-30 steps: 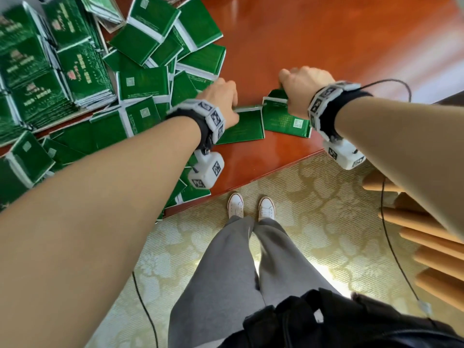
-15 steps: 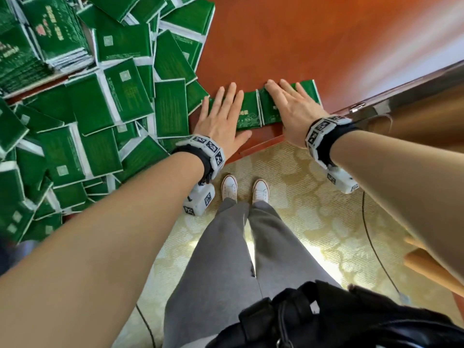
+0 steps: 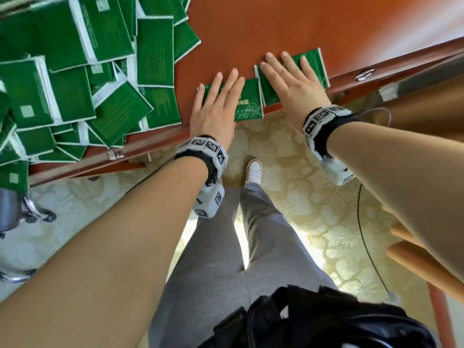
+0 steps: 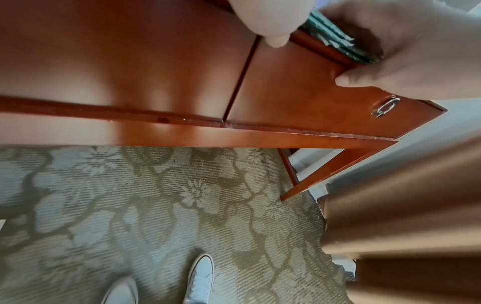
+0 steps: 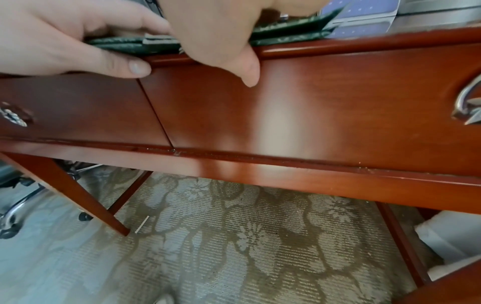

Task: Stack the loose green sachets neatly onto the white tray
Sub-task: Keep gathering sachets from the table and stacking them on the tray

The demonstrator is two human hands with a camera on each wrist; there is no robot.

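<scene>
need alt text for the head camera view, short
Two open hands, left hand and right hand, press flat on small stacks of green foil sachets at the red-brown wooden desk edge; a loose sachet pile lies to their left.

A second ago I have both hands curled into loose fists over the green sachets near the table edge. Now my left hand [image 3: 218, 106] lies flat with fingers straight and spread, palm pressing down on one small pile of sachets [image 3: 247, 101]. My right hand [image 3: 292, 81] is flattened too, fingers straight, pressing on a second pile of sachets [image 3: 312, 64] just beside the first. Both piles now sit closer to the table's front edge [image 3: 356, 82], with the heels of my hands reaching past it. Half a second ago the hands are already flat, and they look little different since.
</scene>
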